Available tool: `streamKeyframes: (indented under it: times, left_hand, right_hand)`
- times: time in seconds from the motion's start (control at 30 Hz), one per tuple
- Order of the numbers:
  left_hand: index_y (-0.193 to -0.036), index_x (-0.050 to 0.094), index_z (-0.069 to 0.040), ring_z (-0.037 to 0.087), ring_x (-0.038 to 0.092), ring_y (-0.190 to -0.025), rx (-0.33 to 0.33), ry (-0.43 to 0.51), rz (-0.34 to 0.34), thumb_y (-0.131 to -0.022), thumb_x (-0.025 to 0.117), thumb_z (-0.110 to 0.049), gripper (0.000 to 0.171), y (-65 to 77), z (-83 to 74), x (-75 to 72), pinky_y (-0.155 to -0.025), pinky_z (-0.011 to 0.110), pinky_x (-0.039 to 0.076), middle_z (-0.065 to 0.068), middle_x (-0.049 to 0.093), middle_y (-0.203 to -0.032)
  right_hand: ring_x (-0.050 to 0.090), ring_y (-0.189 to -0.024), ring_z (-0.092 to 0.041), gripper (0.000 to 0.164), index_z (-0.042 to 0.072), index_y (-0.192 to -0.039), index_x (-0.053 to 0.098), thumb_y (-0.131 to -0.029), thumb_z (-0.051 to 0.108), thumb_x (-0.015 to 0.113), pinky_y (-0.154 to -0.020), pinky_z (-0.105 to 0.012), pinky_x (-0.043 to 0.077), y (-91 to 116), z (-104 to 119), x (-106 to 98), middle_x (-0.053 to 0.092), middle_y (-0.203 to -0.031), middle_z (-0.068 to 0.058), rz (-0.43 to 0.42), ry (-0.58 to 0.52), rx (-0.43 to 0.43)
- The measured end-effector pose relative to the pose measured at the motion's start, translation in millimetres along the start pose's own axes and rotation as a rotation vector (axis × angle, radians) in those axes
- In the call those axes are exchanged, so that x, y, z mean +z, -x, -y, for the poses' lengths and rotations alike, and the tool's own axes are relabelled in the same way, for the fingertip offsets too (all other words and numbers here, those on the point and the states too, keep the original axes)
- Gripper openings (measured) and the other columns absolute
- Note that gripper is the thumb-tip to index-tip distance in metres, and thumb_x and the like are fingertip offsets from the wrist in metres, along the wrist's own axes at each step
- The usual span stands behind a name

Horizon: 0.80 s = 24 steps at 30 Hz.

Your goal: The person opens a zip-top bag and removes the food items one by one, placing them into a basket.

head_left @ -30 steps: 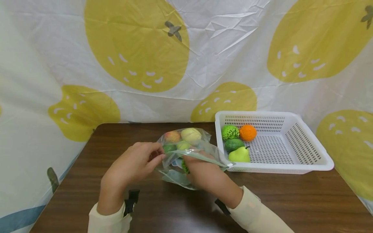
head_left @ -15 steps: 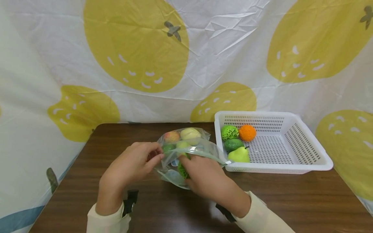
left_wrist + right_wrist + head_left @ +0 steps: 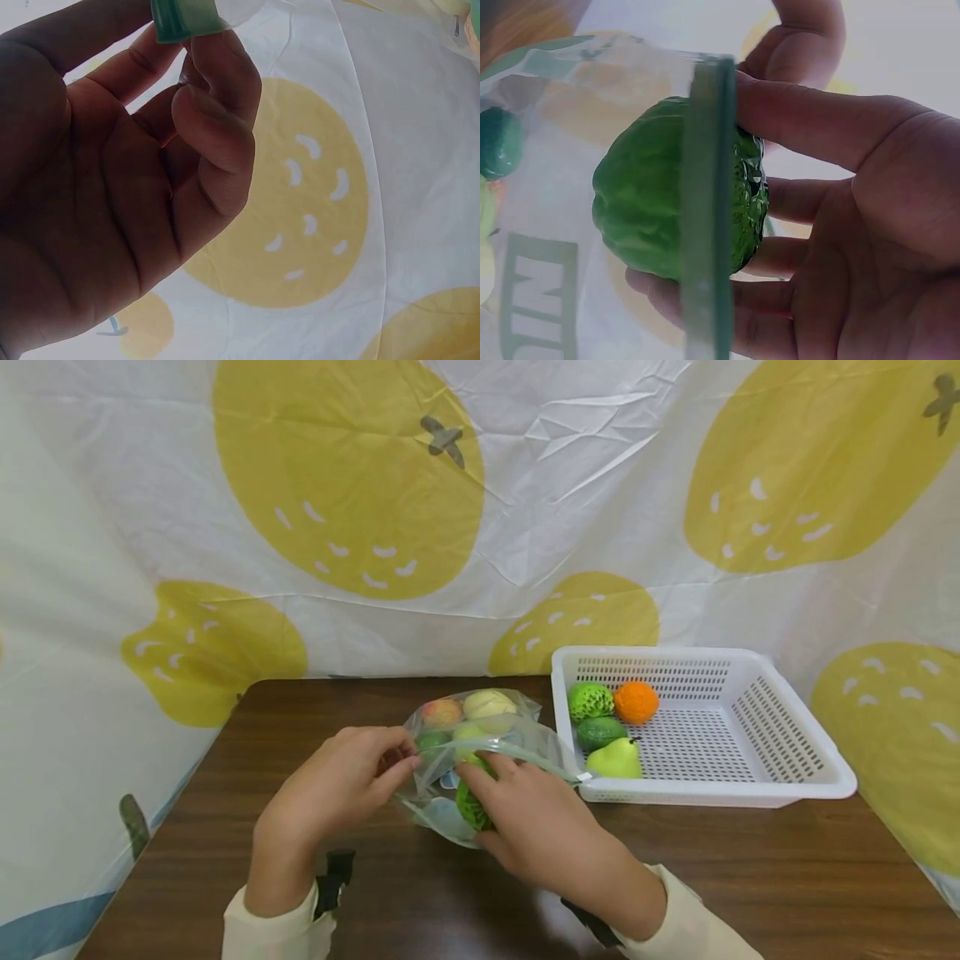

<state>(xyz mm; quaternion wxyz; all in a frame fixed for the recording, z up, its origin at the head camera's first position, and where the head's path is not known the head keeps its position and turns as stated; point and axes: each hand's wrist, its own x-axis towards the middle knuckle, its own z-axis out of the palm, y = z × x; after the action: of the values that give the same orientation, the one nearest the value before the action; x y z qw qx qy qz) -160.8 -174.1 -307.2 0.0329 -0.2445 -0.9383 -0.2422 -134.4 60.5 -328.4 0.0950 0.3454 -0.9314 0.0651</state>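
Observation:
A clear zip bag (image 3: 450,827) with a green zip edge lies on its side, its mouth towards me. My left hand (image 3: 341,789) pinches the left side of its mouth; the green edge shows at the fingertips in the left wrist view. At the mouth, my right hand (image 3: 551,822) grips a green knobbly fruit (image 3: 641,195), like a custard apple. The zip edge crosses in front of this fruit in the right wrist view, and fingers reach round it. Deeper in the bag sit a red-yellow peach (image 3: 441,713), a pale round fruit (image 3: 487,703) and green fruits.
To the right, a white plastic basket (image 3: 750,790) stands close to the bag. Its left end holds another green knobbly fruit (image 3: 591,702), an orange (image 3: 637,702), a dark green oval fruit (image 3: 600,733) and a pear (image 3: 617,760). A fruit-print cloth (image 3: 525,527) hangs behind the brown table (image 3: 300,710).
My right hand has drawn back from inside the bag towards me and slightly right, bringing the green knobbly fruit to the mouth. My left hand has stayed nearly still at the bag's edge.

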Motion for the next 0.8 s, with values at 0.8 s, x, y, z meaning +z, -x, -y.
streamKeyframes:
  times: [0.8]
  left_hand:
    - [-0.093,0.07,-0.015,0.004,0.057,-0.066,0.008,-0.015,0.013,-0.099,0.066,-0.019,0.008,-1.4,0.7,0.3,-0.064,0.027,0.049,-0.01,0.066,-0.076]
  right_hand:
    - [0.065,-0.113,-0.02,0.071,0.019,-0.138,0.054,-0.079,0.041,0.087,-0.085,-0.035,0.058,28,0,-28,0.054,-0.143,-0.007,-0.264,-0.103,-0.203]
